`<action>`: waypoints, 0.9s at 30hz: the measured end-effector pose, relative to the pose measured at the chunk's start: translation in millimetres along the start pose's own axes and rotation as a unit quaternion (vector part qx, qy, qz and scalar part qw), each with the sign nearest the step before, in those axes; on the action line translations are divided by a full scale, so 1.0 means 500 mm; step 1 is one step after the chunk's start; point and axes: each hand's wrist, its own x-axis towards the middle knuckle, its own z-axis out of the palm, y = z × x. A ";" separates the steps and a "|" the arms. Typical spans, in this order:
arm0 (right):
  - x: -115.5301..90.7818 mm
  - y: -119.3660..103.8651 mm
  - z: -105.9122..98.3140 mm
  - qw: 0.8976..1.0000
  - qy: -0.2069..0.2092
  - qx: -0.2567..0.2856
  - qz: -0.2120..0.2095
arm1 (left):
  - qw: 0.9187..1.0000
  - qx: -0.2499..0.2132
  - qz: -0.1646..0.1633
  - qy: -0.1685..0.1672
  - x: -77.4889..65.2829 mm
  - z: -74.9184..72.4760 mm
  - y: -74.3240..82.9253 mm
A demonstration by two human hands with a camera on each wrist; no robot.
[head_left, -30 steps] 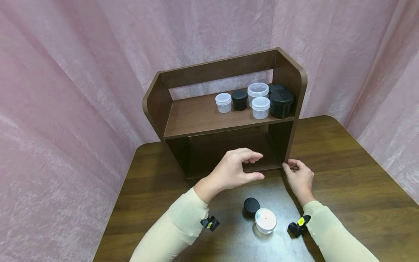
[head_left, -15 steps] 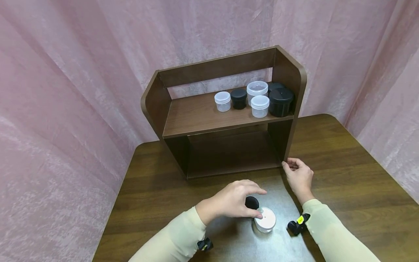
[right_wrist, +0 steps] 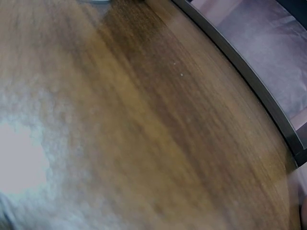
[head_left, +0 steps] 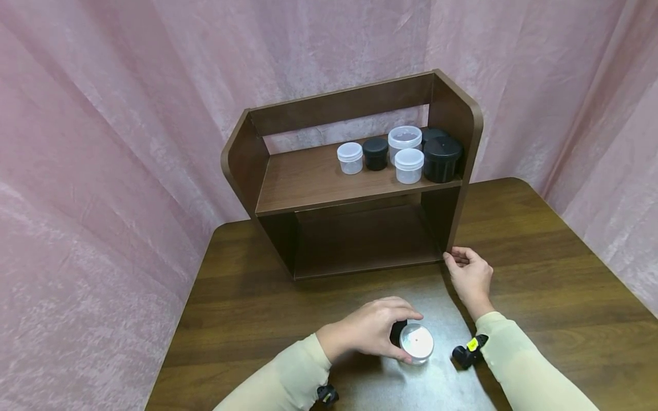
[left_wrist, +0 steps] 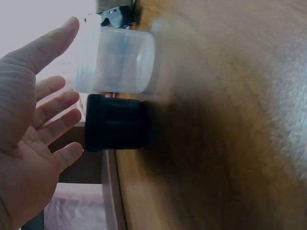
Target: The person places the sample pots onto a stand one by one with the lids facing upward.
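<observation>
My left hand (head_left: 375, 326) curves with thumb and fingers apart around the left side of a clear jar (head_left: 417, 342) with a whitish lid, standing on the table. A small black jar (head_left: 397, 331) stands beside it, partly hidden by the hand. In the left wrist view the thumb and fingers (left_wrist: 57, 103) are spread near the tops of the clear jar (left_wrist: 122, 60) and black jar (left_wrist: 117, 123); no grip shows. My right hand (head_left: 469, 277) holds the lower right front corner of the brown wooden shelf (head_left: 354, 197) between thumb and fingers. Its fingers are partly hidden.
On the upper board, toward the right, stand white-lidded jars (head_left: 409, 166), a taller clear jar (head_left: 404, 142) and black jars (head_left: 442, 160). A pink curtain (head_left: 334, 45) hangs behind the brown table (head_left: 524, 257).
My left hand has come down from in front of the lower compartment to the two jars on the table. The right hand stays at the shelf corner.
</observation>
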 end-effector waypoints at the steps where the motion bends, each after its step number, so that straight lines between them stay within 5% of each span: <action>1: 0.000 0.000 0.000 1.000 0.000 0.000 0.000 | 1.000 -0.001 0.002 -0.002 0.001 0.003 -0.001; 13: 0.000 -0.001 -0.001 1.000 0.000 0.003 -0.003 | 0.999 -0.004 -0.018 -0.032 -0.001 0.023 -0.003; 27: 0.000 0.000 0.000 1.000 -0.006 -0.009 0.004 | 0.999 0.002 -0.024 -0.023 -0.004 0.029 -0.002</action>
